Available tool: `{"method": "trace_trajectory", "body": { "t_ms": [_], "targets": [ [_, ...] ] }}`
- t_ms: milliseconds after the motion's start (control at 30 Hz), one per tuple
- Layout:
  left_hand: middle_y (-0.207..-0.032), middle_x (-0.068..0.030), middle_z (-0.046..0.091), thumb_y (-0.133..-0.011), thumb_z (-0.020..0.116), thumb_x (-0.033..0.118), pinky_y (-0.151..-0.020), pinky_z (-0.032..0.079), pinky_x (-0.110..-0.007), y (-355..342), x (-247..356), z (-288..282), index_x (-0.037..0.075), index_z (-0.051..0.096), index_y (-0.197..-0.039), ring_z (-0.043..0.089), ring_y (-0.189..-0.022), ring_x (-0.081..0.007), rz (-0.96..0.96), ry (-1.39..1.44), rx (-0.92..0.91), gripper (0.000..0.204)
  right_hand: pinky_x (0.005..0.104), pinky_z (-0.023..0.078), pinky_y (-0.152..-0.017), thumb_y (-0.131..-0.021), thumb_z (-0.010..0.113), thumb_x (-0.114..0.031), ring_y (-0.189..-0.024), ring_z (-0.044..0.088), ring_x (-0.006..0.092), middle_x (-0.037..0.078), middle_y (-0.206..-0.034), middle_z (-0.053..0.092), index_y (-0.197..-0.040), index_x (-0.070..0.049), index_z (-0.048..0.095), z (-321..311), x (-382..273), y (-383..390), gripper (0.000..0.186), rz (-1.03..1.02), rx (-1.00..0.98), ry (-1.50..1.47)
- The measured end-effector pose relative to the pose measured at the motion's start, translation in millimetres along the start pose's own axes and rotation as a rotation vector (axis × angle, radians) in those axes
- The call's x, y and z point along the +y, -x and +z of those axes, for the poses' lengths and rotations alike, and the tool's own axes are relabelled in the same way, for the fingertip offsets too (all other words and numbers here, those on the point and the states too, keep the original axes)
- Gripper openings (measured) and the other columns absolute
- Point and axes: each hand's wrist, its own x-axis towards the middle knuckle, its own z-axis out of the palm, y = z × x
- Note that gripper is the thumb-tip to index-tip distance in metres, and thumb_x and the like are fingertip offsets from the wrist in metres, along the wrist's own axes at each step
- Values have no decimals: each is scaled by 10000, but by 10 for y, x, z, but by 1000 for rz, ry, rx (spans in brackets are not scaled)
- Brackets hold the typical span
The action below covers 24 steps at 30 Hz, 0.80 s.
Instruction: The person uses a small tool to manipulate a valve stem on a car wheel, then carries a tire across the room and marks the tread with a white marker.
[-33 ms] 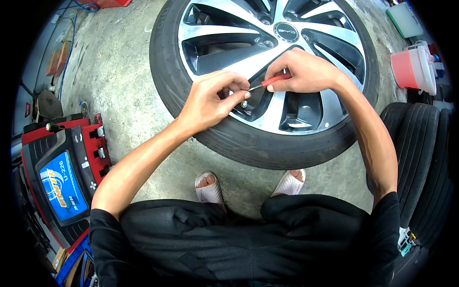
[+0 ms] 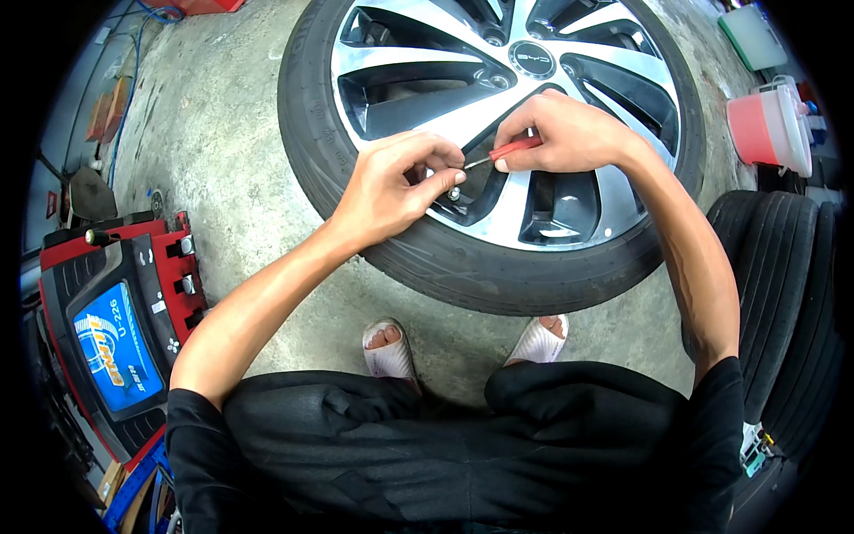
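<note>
At far left, we note a red-and-black box on the floor. Next, we find our left hand curled, thumb close to forefinger at the shaft tip; we cannot tell whether it grips that tip or a small part. A valve stem stands just below it. The red-handled tool has shifted very slightly right, its shaft still directed at the left fingertips; we judge the work point unchanged. The tool is slim, its shaft thin and metallic, and lies over the wheel. Our right hand pinches the handle between thumb and fingers. Dark tyres stand at far right.
</note>
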Motion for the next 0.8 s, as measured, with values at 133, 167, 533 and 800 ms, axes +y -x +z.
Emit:
{"method": "trace_trajectory", "body": {
  "t_ms": [133,167,533,800],
  "targets": [
    [-868,-54,738,-883,832,18,-619,507,-259,-5,-5,8,-7,764,-980,656,-693,-90,10,-4,-2,121,385,526,-736,-934,784,-317,-741,665,253,117,-761,703,-999,-24,818,20,-16,-4,302,92,-13,-11],
    [-868,-55,738,-883,832,17,-620,509,-260,-7,-4,13,-8,764,-978,657,-693,-91,17,0,1,120,387,519,-723,-937,781,-337,-723,648,251,111,-738,682,-986,-24,817,40,2,-7,318,97,-2,-15],
    [-922,-50,733,-881,827,13,-637,517,-263,-7,11,-1,-11,754,-961,661,-738,-94,14,-29,-18,111,382,487,-667,-996,731,-385,-656,596,244,118,-707,651,-960,-22,810,151,80,-43,373,98,72,78],
    [-897,-40,716,-864,841,19,-633,508,-265,5,-5,10,-3,732,-927,642,-725,-95,48,-29,-32,128,388,481,-661,-1009,713,-398,-663,605,252,117,-720,665,-968,-35,818,194,68,-84,380,140,106,143]
  ]
}}
